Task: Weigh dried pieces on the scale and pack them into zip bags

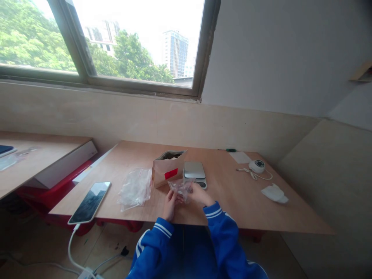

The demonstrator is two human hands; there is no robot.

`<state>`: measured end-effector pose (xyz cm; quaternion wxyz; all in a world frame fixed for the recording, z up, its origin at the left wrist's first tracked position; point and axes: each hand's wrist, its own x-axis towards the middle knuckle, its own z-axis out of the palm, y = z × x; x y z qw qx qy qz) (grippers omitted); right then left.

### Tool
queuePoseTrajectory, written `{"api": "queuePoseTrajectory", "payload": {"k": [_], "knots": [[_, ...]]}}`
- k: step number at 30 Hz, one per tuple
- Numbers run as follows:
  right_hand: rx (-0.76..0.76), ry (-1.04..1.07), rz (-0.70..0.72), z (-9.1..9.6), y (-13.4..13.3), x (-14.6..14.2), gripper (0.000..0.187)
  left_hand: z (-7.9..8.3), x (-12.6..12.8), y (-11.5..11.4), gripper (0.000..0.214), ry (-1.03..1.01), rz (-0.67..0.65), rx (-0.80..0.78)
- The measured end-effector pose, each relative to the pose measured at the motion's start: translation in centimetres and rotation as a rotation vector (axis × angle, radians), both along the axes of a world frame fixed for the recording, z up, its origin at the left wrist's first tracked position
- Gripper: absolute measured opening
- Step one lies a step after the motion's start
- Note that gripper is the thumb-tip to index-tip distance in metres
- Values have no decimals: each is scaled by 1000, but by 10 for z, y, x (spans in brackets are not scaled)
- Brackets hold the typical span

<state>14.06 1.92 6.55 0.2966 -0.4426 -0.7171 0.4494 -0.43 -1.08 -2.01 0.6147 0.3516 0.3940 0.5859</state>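
Both of my hands hold a small clear plastic bag [182,189] just above the near edge of the wooden table [232,201]. My left hand [170,204] grips its left side with fingers closed. My right hand [200,195] pinches its right side. Both arms wear blue sleeves with white stripes. Right behind the bag stand an open brown paper bag [167,169] with a red label and a small silver kitchen scale [195,173]. A pile of clear plastic bags [135,188] lies to the left.
A phone [90,202] on a white cable lies at the table's left corner. At the back right are a white round device with a cord [257,166], a paper slip [240,157], a green pen [231,150] and a white crumpled object [274,193]. Another table [37,159] stands left.
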Motion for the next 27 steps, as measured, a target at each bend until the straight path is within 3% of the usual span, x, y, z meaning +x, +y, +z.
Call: {"api": "queuePoseTrajectory", "payload": {"k": [11,15,18,21,24,27], "knots": [[-129,148,-134,2,0,21,38,11,3,-5,47,233,-153,45],[-213,227,-59,12,-1,35,45,6,5,-4,38,251,-118,81],[-199,280,-57,30,-1,45,44,2,4,-2,35,196,-43,60],[-25,363,-171,59,5,45,40,2,4,-2,34,184,-43,44],[225,481,-264,95,19,26,35,4,4,-2,35,202,-79,43],[348,566,-231,124,37,-7,32,6,5,-2,37,204,-78,35]]}}
